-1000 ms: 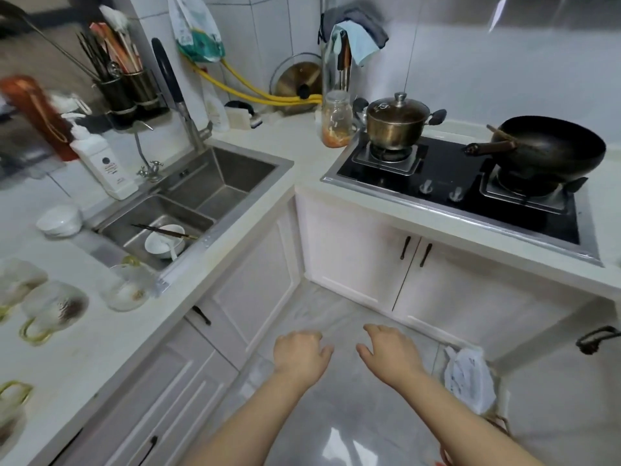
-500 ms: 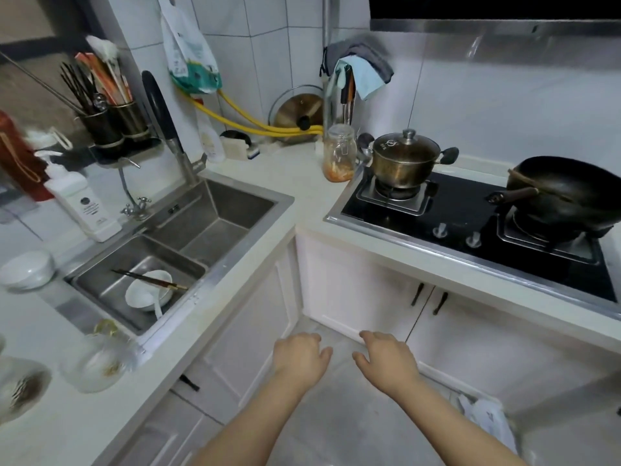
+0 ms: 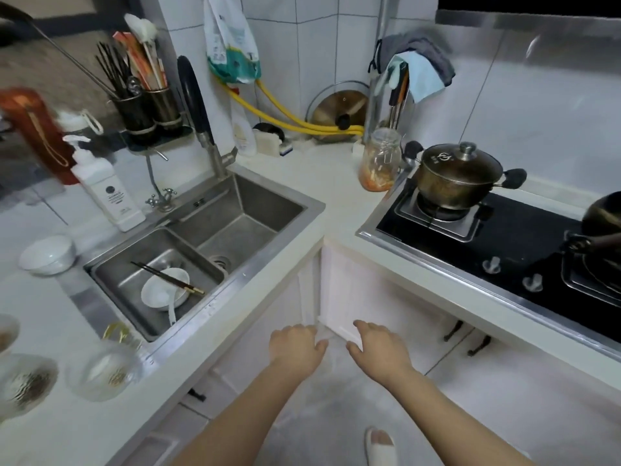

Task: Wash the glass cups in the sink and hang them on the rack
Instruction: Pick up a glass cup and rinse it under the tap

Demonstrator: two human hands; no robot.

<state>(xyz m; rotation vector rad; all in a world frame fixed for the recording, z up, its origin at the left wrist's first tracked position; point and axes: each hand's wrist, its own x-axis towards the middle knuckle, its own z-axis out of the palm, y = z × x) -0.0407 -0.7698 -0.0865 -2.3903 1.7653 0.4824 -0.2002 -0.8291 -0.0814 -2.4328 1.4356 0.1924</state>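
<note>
Two dirty glass cups lie on the white counter at the lower left: one with a gold handle [image 3: 104, 368] beside the sink's front corner, another [image 3: 28, 385] further left. A third is cut off by the left edge. The steel double sink [image 3: 268, 196] holds a white bowl [image 3: 164, 289] with chopsticks and a spoon in its left basin. My left hand [image 3: 295, 346] and right hand [image 3: 379, 348] hover side by side in front of the corner cabinet, palms down, fingers loosely bent, holding nothing. No rack for cups shows.
A soap bottle [image 3: 107, 193] and white bowl [image 3: 47, 253] stand left of the sink, the black faucet [image 3: 195, 105] behind it. A jar [image 3: 379, 163], a lidded pot [image 3: 460, 176] and a wok [image 3: 605, 223] on the black hob [image 3: 504, 250] fill the right counter.
The view has swung left and down toward the sink and cups. Both hands stayed close together and empty, now nearer the corner cabinet.
</note>
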